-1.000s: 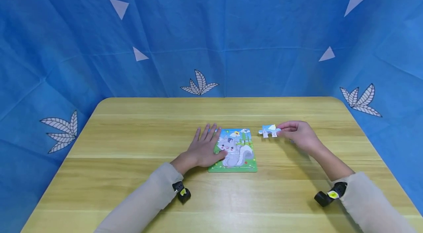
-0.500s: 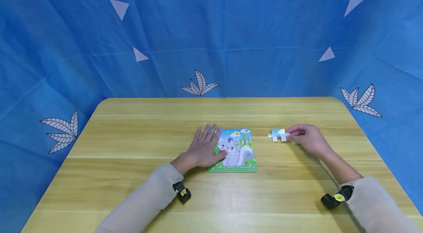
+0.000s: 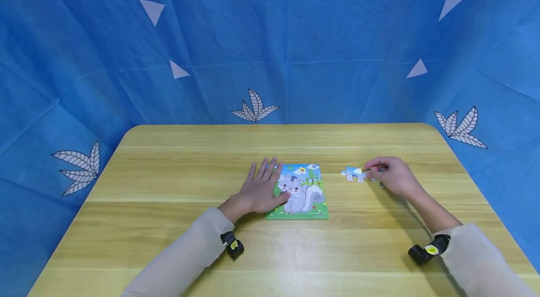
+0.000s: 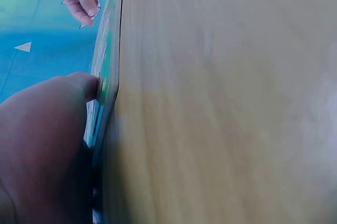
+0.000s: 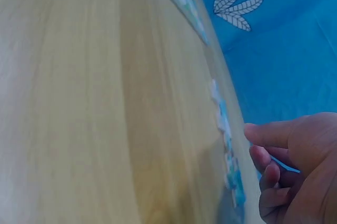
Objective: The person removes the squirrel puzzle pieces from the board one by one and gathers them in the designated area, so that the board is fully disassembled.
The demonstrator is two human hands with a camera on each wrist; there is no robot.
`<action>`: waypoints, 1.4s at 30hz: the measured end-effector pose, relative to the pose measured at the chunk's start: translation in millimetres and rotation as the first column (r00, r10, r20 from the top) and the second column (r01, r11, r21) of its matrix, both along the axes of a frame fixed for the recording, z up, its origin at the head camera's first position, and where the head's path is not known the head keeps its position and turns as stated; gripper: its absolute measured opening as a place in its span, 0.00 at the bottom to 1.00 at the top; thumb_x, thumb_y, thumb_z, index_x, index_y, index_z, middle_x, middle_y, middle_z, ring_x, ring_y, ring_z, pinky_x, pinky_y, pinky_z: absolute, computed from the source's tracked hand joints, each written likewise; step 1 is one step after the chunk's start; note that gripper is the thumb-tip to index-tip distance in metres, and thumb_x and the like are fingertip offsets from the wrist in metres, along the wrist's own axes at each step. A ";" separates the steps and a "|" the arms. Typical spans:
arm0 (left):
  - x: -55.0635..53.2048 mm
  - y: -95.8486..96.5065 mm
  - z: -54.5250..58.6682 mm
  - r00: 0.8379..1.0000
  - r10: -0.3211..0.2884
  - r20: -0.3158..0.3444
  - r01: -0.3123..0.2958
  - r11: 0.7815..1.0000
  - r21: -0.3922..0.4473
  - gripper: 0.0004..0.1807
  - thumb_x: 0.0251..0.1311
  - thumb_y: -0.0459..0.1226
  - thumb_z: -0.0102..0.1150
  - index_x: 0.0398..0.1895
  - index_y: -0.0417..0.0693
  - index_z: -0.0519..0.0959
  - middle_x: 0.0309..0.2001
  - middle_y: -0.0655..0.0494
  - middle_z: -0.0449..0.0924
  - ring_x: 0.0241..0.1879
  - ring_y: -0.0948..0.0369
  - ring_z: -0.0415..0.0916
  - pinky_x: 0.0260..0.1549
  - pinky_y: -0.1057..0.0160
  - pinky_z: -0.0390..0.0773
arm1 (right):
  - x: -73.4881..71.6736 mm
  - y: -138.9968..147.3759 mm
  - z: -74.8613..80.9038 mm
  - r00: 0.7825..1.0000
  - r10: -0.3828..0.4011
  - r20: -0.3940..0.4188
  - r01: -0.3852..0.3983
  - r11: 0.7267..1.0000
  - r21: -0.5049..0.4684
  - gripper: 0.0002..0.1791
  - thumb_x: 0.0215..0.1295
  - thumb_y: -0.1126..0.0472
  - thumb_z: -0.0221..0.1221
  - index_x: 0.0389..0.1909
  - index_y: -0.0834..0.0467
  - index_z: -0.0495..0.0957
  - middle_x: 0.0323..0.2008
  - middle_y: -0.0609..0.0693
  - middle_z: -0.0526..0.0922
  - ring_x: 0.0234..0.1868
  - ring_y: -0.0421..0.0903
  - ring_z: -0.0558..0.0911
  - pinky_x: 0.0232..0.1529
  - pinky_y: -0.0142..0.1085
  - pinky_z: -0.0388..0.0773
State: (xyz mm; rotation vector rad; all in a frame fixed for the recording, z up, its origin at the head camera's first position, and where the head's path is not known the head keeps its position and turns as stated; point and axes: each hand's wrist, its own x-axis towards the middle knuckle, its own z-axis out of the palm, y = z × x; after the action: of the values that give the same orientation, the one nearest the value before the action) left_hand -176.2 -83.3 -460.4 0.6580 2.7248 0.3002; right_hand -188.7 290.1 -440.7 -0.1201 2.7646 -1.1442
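Note:
My left hand (image 3: 262, 192) lies with fingers spread over the left side of a squirrel picture puzzle (image 3: 307, 184); its thumb (image 4: 84, 84) touches the puzzle's face. To the right, a blue-and-white jigsaw piece (image 3: 353, 174) lies on the table. Just above its right end hovers my right hand (image 3: 392, 175), fingers bent loosely. In the right wrist view no piece shows between thumb and fingers, and a gap separates the hand (image 5: 295, 166) from a row of jigsaw pieces (image 5: 230, 161). The fingers partly cover further pieces in the head view.
The wooden table (image 3: 190, 156) carries the puzzle near its middle. A blue printed cloth (image 3: 287, 44) hangs behind the table's far edge. Black cameras sit on both wrists, including the right wrist camera (image 3: 419, 255).
My right hand carried the jigsaw piece rightward and down to the table, then let it go and lifted slightly. The left hand has stayed on the puzzle.

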 end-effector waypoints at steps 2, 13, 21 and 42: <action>-0.6 -0.4 -0.3 1.000 -0.004 0.000 0.004 1.000 0.001 0.49 0.73 0.67 0.35 0.84 0.51 0.34 0.83 0.51 0.26 0.80 0.51 0.21 0.75 0.44 0.26 | -0.7 -3.8 3.3 1.000 0.006 -0.015 -0.006 1.000 0.000 0.13 0.70 0.62 0.63 0.51 0.66 0.83 0.35 0.54 0.81 0.26 0.44 0.70 0.22 0.34 0.68; -3.0 -3.8 4.4 1.000 -0.005 -0.022 0.007 0.998 0.062 0.50 0.70 0.64 0.47 0.84 0.49 0.43 0.83 0.48 0.36 0.81 0.49 0.30 0.76 0.42 0.35 | -10.6 -61.2 11.0 0.994 0.094 -0.058 -0.098 0.992 -0.073 0.11 0.69 0.64 0.64 0.48 0.65 0.84 0.34 0.52 0.81 0.26 0.45 0.72 0.24 0.34 0.71; -5.7 -11.1 5.1 0.999 0.025 -0.032 -0.020 0.989 0.148 0.50 0.69 0.62 0.54 0.83 0.47 0.46 0.83 0.45 0.38 0.81 0.48 0.33 0.76 0.41 0.38 | -13.8 -108.4 10.2 0.982 0.172 -0.072 -0.180 0.975 -0.127 0.09 0.67 0.64 0.65 0.45 0.62 0.86 0.32 0.49 0.81 0.27 0.45 0.72 0.29 0.35 0.71; -6.7 -41.0 5.0 0.998 -0.068 -0.007 0.068 0.985 0.160 0.49 0.72 0.60 0.50 0.82 0.40 0.44 0.82 0.47 0.38 0.81 0.47 0.32 0.76 0.42 0.32 | -6.8 -189.2 -24.6 0.968 0.185 -0.170 -0.215 0.961 -0.176 0.05 0.66 0.65 0.67 0.40 0.60 0.87 0.25 0.44 0.77 0.26 0.40 0.73 0.29 0.31 0.70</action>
State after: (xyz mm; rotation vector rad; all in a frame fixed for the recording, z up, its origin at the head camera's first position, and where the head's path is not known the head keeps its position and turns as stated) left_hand -182.9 -124.3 -455.4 0.7923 2.6927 0.5069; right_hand -195.5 101.0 -465.3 -0.5187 2.6817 -1.3966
